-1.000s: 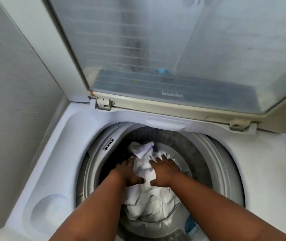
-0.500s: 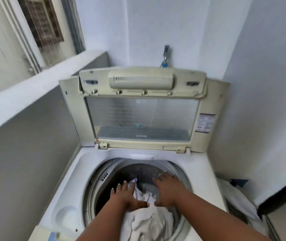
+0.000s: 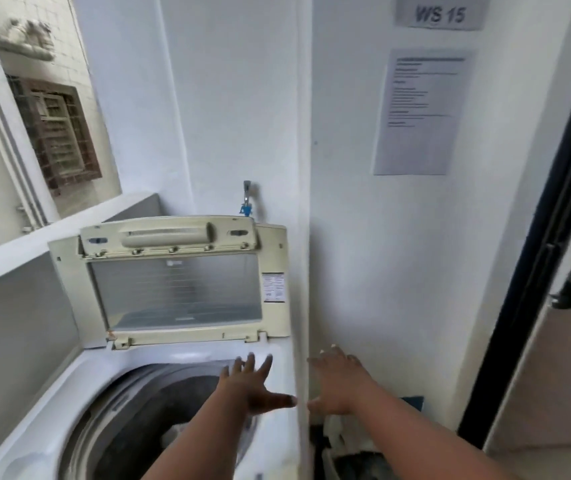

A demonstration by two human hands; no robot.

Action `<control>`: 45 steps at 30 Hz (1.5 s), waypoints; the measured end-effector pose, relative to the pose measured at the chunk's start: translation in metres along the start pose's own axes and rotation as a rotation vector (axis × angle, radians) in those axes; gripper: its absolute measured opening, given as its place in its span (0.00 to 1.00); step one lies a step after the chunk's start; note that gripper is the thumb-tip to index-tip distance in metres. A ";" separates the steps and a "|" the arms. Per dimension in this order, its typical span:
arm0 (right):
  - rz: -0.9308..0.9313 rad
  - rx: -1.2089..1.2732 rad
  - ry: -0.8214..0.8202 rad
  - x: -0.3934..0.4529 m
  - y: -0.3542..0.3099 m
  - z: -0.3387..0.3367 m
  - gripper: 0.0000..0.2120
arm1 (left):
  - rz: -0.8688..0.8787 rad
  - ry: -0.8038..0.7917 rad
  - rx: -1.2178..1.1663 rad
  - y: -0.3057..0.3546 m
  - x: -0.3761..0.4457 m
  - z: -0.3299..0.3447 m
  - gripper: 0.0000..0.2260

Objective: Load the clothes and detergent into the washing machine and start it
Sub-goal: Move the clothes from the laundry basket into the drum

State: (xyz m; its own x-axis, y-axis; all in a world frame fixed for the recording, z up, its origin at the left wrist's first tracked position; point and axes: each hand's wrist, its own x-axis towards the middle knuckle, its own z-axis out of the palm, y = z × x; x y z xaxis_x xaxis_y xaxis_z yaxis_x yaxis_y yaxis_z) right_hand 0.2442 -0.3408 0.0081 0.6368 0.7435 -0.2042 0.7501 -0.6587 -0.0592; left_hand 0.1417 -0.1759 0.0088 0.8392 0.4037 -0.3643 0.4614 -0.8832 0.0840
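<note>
Left hand: your left hand (image 3: 251,382) is spread flat, fingers straight, holding nothing, over the right rim of the washing machine (image 3: 69,393)
Right hand: your right hand (image 3: 337,379) is also spread and bare, already past the machine's right edge, in front of the white wall (image 3: 363,271)
Hands together: side by side, thumbs nearly meeting, both pointing right and away from the drum (image 3: 159,420)
Clothes loaded: a pale bit of cloth (image 3: 173,436) shows low in the drum, left of and below both hands
Clothes to fetch: a white bundle (image 3: 337,431) lies low at the right, in the gap between machine and wall, just under your right wrist; its shape and long axis are too blurred to read
Nearer hand: the right, judging by position; the left must cross the rim to reach
Lid: the lid (image 3: 176,282) stands upright at the back, leaving the opening free
Detergent: none visible
</note>
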 end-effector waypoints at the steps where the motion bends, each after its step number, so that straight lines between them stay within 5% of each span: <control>1: 0.017 0.000 -0.003 -0.015 0.023 -0.002 0.44 | 0.012 -0.006 0.002 0.027 -0.003 0.004 0.49; 7: 0.104 0.006 -0.040 -0.084 0.131 0.006 0.44 | 0.057 -0.043 -0.050 0.139 -0.014 0.024 0.48; 16: 0.180 0.105 -0.119 -0.101 0.208 0.048 0.44 | 0.091 -0.132 -0.056 0.218 0.024 0.057 0.50; 30: 0.140 0.159 -0.324 0.047 0.289 0.126 0.44 | 0.094 -0.273 -0.033 0.232 0.208 0.121 0.51; 45: 0.132 0.411 -0.635 0.156 0.334 0.341 0.41 | 0.088 -0.664 -0.047 0.243 0.318 0.312 0.51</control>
State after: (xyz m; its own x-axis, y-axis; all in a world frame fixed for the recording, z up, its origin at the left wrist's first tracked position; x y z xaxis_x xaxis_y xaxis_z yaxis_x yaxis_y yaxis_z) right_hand 0.5334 -0.4847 -0.3763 0.3981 0.5284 -0.7499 0.4692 -0.8197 -0.3285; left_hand 0.4308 -0.3365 -0.3764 0.5256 0.0849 -0.8465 0.4244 -0.8885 0.1744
